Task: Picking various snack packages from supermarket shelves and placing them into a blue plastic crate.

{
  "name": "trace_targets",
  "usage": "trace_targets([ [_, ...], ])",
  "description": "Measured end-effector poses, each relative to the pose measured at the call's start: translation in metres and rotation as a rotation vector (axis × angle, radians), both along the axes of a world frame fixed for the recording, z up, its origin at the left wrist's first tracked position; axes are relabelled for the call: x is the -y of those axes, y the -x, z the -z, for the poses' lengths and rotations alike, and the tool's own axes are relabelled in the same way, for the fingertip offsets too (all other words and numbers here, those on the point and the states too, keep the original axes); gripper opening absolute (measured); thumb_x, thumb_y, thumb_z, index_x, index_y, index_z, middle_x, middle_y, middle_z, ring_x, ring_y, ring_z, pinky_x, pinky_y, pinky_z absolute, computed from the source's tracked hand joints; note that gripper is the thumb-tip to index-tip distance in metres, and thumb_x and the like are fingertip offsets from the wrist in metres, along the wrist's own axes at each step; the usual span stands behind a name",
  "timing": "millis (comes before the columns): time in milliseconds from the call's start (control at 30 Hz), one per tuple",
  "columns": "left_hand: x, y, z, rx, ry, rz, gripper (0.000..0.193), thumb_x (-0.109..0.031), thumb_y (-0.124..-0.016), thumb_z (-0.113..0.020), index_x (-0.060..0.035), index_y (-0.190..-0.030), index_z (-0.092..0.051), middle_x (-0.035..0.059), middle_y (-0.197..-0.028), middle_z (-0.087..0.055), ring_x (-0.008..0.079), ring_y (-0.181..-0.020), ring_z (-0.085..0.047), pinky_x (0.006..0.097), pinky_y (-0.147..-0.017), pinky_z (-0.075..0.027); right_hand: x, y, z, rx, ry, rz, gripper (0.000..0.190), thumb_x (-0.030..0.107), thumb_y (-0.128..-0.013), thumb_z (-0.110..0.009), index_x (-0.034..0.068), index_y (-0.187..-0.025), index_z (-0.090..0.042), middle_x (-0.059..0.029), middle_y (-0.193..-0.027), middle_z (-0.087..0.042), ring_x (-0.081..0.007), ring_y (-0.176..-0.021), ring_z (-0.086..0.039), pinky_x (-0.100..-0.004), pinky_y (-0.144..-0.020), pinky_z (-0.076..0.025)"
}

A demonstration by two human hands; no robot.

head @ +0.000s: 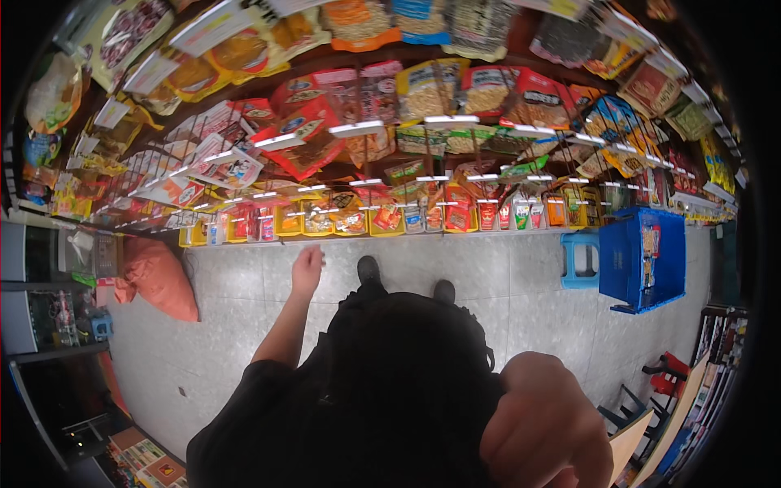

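Note:
My left hand [308, 268] hangs over the grey tile floor, just short of the lowest row of yellow bins [293, 219]; its fingers look curled, and I cannot tell whether anything is in them. Close to the camera at the lower right, my right hand [543, 421] is large and blurred, bent over, with its fingertips largely hidden. Before me rises a wide rack of hanging snack packets, among them a red packet [305, 137], a yellow packet of pale pieces [427, 91] and a red-topped packet [537, 100]. White price-tag holders [451, 120] stick out at the hook ends.
On the right stand a blue plastic crate [668, 268] holding a few packets and a light-blue stool [568, 261]. A full salmon-coloured sack [160, 277] lies at the left near a grey basket [107, 256]. Dark chairs and a wooden tabletop [631, 436] are at the lower right.

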State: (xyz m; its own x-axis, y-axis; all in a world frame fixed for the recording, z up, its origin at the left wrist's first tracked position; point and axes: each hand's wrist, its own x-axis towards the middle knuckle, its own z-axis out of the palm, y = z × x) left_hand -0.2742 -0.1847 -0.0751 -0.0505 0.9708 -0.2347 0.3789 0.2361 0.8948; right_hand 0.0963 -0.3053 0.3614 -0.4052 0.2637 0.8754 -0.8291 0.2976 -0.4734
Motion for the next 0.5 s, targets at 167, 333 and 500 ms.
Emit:
trace_targets([
  [167, -0.083, -0.039, -0.070, 0.190, -0.316, -0.043, 0.031, -0.015, -0.097, -0.062, 0.0018, -0.122, -0.058, 0.0070, -0.104, -0.065, 0.0129, -0.094, -0.062, 0.0262, -0.083, -0.051, -0.019, 0.037, -0.010, -0.053, -0.008, 0.157, 0.041, 0.017, -0.096, -0.056, 0.027, -0.135, -0.052, -0.0044, -0.063, -0.057, -0.0118, -0.046, -0.048, -0.0227, -0.045, -0.037],
  [333, -0.139, -0.056, -0.090, 0.300, -0.398, -0.025, 0.043, -0.008, -0.092, -0.069, 0.0004, -0.130, -0.051, 0.0091, -0.119, -0.061, 0.0155, -0.104, -0.060, 0.0281, -0.093, -0.048, -0.033, 0.062, -0.013, 0.002, 0.045, 0.182, 0.033, 0.021, -0.098, -0.057, 0.027, -0.131, -0.055, -0.0048, -0.061, -0.056, -0.0123, -0.044, -0.049, -0.0228, -0.043, -0.037],
  [500, -0.169, -0.082, -0.109, 0.676, -0.291, 0.213, 0.053, -0.003, -0.089, -0.071, -0.0009, -0.135, -0.046, 0.0081, -0.128, -0.058, 0.0149, -0.111, -0.058, 0.0300, -0.099, -0.046, -0.034, 0.073, -0.022, 0.173, 0.125, 0.285, 0.019, 0.027, -0.096, -0.064, 0.021, -0.114, -0.063, -0.0051, -0.060, -0.055, -0.0122, -0.041, -0.048, -0.0232, -0.039, -0.036],
])
